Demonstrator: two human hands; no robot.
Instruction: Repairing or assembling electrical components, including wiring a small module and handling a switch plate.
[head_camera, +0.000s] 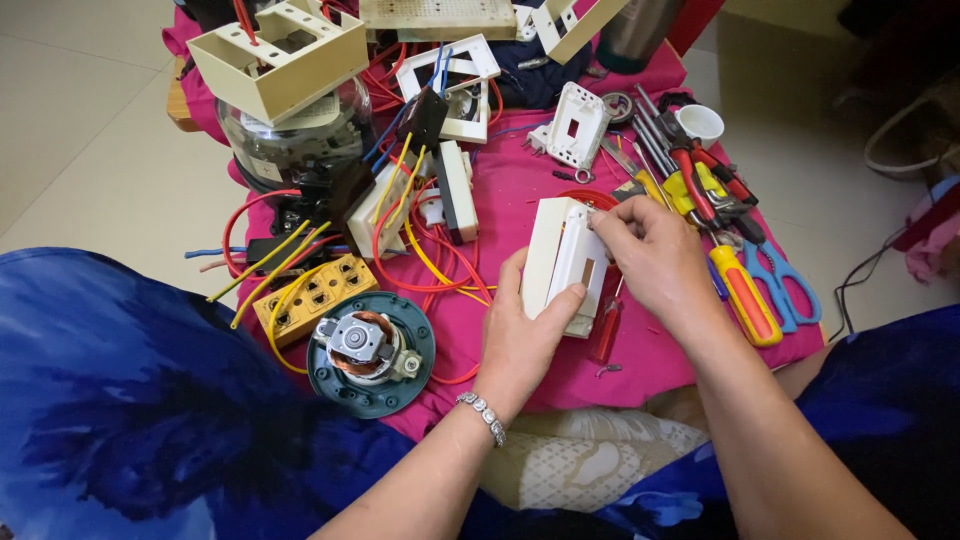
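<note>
Here the white rectangular switch plate (560, 262), slotted at its middle, sits pinched in the left hand (520, 335) fingers; right hand (650, 255) fingers pinch its top edge

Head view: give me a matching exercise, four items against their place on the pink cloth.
Items:
1 white switch plate
2 scissors
3 small motor on green disc
4 white cup

Places:
A near left, by the yellow socket block
B far right, behind the tools
C held in both hands, centre
D right edge, blue handles

Pairs: 1-C, 2-D, 3-A, 4-B
</note>
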